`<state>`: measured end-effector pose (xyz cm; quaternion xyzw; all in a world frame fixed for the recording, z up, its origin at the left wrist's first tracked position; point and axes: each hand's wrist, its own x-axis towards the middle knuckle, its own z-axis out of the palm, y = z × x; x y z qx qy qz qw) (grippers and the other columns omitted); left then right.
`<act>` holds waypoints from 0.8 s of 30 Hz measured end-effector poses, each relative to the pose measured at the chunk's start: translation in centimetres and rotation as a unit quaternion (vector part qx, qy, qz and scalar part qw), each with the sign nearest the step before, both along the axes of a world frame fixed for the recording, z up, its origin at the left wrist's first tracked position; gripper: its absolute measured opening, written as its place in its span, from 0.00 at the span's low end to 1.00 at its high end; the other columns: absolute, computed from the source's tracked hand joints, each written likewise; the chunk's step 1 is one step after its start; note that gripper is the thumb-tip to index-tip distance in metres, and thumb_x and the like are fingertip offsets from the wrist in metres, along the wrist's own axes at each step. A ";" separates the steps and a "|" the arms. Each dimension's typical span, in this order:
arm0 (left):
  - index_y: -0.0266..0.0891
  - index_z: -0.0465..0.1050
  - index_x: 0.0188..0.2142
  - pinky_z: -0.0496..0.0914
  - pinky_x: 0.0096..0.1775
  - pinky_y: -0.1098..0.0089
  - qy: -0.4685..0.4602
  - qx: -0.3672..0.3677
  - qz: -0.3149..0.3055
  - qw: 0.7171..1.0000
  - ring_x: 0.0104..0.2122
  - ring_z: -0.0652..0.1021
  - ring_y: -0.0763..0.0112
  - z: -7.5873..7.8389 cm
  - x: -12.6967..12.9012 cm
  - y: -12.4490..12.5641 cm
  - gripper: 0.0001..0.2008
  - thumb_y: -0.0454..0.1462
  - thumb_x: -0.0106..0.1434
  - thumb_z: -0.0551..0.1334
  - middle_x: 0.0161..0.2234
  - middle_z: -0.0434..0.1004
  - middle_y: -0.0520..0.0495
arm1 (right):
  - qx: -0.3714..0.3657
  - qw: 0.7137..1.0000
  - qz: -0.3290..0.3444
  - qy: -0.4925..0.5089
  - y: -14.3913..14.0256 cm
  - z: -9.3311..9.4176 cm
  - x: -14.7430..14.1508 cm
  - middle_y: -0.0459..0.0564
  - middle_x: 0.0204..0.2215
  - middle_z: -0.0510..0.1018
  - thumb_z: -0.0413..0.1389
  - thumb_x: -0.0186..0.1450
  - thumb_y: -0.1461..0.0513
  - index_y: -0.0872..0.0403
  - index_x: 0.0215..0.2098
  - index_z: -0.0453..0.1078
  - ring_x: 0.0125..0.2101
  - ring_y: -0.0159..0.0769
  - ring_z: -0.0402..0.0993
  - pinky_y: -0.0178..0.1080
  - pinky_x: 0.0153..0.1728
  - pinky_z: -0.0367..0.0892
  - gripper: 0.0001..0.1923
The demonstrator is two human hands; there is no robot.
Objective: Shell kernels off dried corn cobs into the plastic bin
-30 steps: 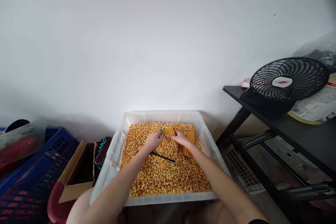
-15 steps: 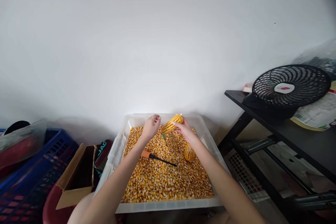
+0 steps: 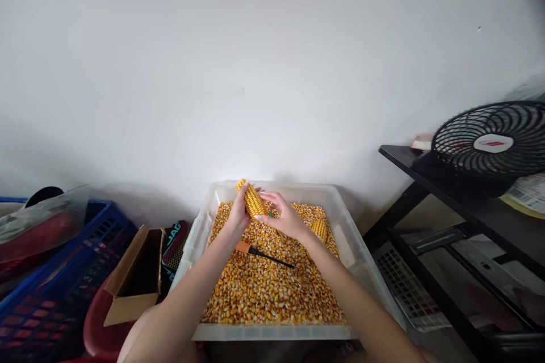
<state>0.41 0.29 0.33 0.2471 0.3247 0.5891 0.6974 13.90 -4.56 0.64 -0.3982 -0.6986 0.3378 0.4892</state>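
An ear of corn [image 3: 254,203], yellow and full of kernels, is held between my two hands above the far half of a clear plastic bin [image 3: 272,332]. My left hand [image 3: 239,211] is closed round its left side, and my right hand [image 3: 284,216] grips its right side near the lower end. Loose corn kernels [image 3: 272,292] fill the bottom of the bin. On them lies a screwdriver [image 3: 266,255] with an orange handle and a dark shaft. A second ear of corn [image 3: 319,229] rests beyond my right forearm. Something small and green [image 3: 271,214] shows partly behind my right fingers.
To the left are a blue crate [image 3: 55,278], a red basin [image 3: 100,323], an open cardboard box [image 3: 134,272] and a dark patterned item lettered JAG [image 3: 174,247]. On the right, a black fan [image 3: 489,142] stands on a black shelf [image 3: 464,198]. A white wall [image 3: 272,79] rises behind.
The ear of corn has moved left and turned from leaning right to leaning left. My left hand, apart from it before, now grips it too. The view has shifted slightly.
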 end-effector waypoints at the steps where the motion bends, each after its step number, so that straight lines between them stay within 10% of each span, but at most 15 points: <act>1: 0.36 0.70 0.33 0.72 0.33 0.71 -0.002 -0.010 0.032 0.999 0.27 0.78 0.69 0.1 -0.5 0.2 0.10 0.42 0.56 0.62 0.27 0.76 0.47 | -0.037 0.999 0.002 0.027 0.7 -0.3 0.3 0.50 0.45 0.75 0.56 0.58 0.53 0.49 0.51 0.59 0.45 0.38 0.72 0.40 0.41 0.68 0.24; 5: 0.37 0.69 0.32 0.72 0.31 0.70 -0.056 -0.050 0.081 0.994 0.26 0.78 0.68 0.5 -2.1 0.5 0.16 0.49 0.54 0.62 0.22 0.74 0.49 | -0.180 0.950 -0.209 -0.150 3.5 -3.3 1.1 0.51 0.35 0.76 0.41 0.66 0.50 0.53 0.41 0.64 0.36 0.37 0.74 0.35 0.33 0.65 0.18; 12: 0.35 0.70 0.33 0.73 0.32 0.66 -0.075 -0.074 0.033 0.994 0.29 0.79 0.63 1.2 -1.8 -0.2 0.19 0.50 0.58 0.54 0.23 0.74 0.45 | -0.247 0.920 -0.180 -0.247 3.5 -8.7 0.9 0.45 0.20 0.71 0.62 0.51 0.63 0.55 0.23 0.65 0.25 0.35 0.69 0.32 0.26 0.56 0.08; 19: 0.38 0.69 0.35 0.73 0.35 0.70 -0.063 -0.033 0.024 0.997 0.29 0.78 0.69 0.4 -1.6 0.3 0.13 0.45 0.55 0.63 0.25 0.74 0.50 | -0.221 0.953 -0.152 -0.138 3.6 -6.2 2.2 0.41 0.21 0.74 0.50 0.63 0.55 0.51 0.41 0.66 0.14 0.29 0.67 0.31 0.18 0.59 0.12; 24: 0.39 0.69 0.38 0.73 0.32 0.68 -0.024 -0.050 0.009 0.998 0.28 0.78 0.68 0.5 -2.1 -0.1 0.18 0.49 0.54 0.62 0.26 0.74 0.50 | -0.169 0.979 -0.111 0.029 2.6 -4.0 1.6 0.40 0.14 0.68 0.48 0.60 0.43 0.52 0.26 0.67 0.10 0.29 0.62 0.31 0.11 0.57 0.22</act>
